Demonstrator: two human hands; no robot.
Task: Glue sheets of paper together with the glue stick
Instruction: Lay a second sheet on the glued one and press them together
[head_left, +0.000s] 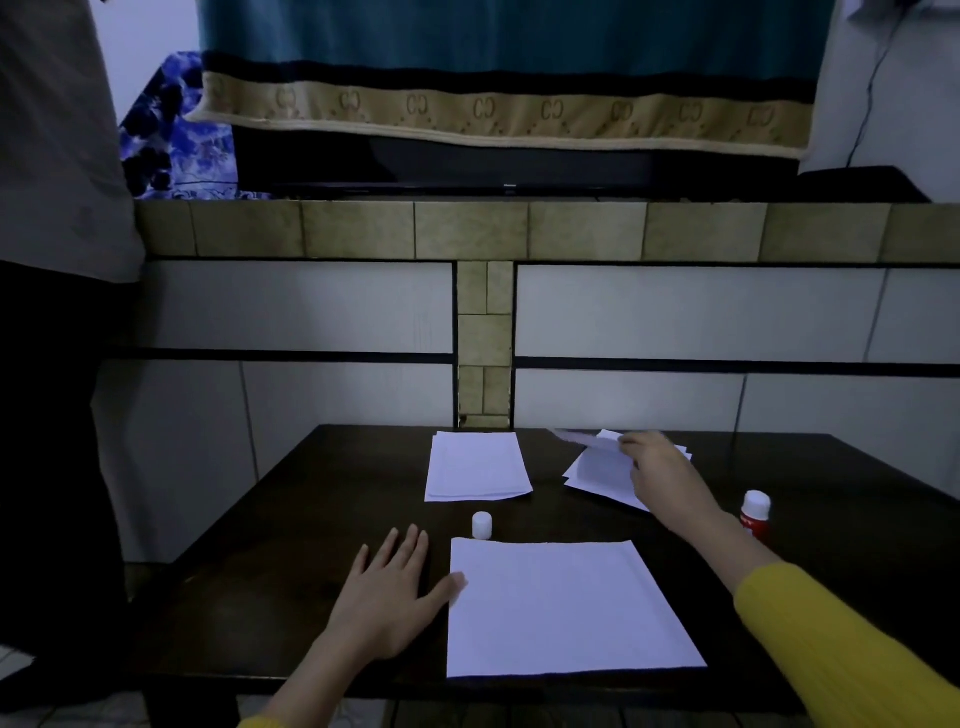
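Dark wooden table (311, 519): left hand (387, 597) flat, fingers spread, thumb touching large white paper sheet (561, 608); right hand (660, 473) apparently pinches a blurred white sheet (592, 447).

Left hand (390, 587) laid flat, palm down, fingers straight and slightly spread, pointing away from the body, thumb stretched out to the right; left forearm bare, running back toward the lower edge of the view with a strip of yellow cuff at the wrist. Right arm extended forward and to the left, forearm bare from the wrist, yellow sleeve (831, 639) pushed up toward the elbow. Right hand (657, 470) raised at the far end of the reach, back of the hand up, fingers bent and pinching at the tips.
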